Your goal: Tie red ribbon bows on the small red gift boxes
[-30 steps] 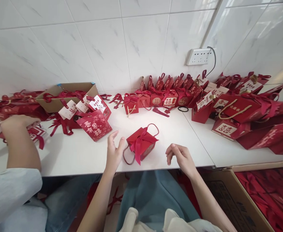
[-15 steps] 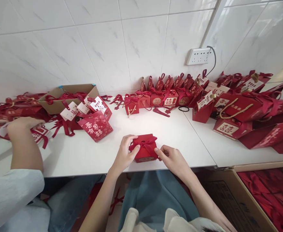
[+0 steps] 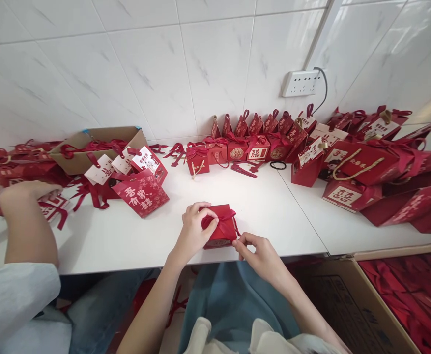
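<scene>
A small red gift box with a round emblem on its front stands near the table's front edge, a red ribbon bow tied across its top. My left hand is at the box's left side, thumb and fingers pinching the bow's left part. Low by the right side of the box, my right hand is closed in a pinch, apparently on the ribbon's tail; its fingertips partly hide what is there.
Finished-looking red gift boxes line the wall, with more piled at right. A cardboard tray and tagged boxes stand left. A co-worker's hand works among boxes far left. A large carton sits lower right.
My left hand has shifted its pinch onto the bow's loop, nearer the knot. My right hand has drawn slightly down and away from the bow's right side. The box stays in place.
</scene>
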`<state>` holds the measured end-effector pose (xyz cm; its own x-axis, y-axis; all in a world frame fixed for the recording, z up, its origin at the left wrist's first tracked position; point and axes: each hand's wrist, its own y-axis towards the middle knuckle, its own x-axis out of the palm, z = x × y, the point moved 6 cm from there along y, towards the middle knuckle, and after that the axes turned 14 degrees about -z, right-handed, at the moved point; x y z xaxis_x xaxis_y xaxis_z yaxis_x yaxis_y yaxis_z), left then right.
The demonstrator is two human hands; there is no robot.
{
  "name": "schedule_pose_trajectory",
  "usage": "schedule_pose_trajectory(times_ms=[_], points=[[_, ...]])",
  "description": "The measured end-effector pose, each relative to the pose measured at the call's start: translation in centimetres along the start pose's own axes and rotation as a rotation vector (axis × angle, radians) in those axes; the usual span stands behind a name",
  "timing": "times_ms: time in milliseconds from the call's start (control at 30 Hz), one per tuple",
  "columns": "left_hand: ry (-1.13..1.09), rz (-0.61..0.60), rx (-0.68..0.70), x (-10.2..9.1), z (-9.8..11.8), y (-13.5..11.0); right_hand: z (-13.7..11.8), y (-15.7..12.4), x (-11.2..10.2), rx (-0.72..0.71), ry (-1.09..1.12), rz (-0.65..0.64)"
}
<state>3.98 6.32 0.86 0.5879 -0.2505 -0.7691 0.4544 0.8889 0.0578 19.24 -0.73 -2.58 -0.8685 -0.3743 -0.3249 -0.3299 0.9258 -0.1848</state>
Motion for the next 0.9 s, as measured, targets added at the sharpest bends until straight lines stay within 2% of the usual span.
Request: schedule_pose_trajectory(times_ms=[100,233,467,633,800,900], points=[[-0.001,0.044,-0.033,-0.1,-0.2,0.1,0.3,-0.4,0.1,-0.008,0.047,-0.04],[-0.058,0.032,-0.01,-0.1,0.0,0.1,0.6,-0.1,-0.2,-0.003,0.087,0.038],[-0.105,0.05,-0.021,0.2,0.1,-0.1,0.2,1.1,0.5,-0.034,0.111,0.086],[-0.085,0.058,-0.054,0.3,0.0,0.0,0.8,0.6,0.7,-0.069,0.143,0.054],[-0.088,0.048,-0.068,0.4,0.0,0.1,1.0,-0.1,0.1,-0.093,0.145,0.051],[-0.148,0.034,-0.066,0.3,-0.2,0.1,0.8,-0.4,0.7,-0.069,0.127,-0.057]])
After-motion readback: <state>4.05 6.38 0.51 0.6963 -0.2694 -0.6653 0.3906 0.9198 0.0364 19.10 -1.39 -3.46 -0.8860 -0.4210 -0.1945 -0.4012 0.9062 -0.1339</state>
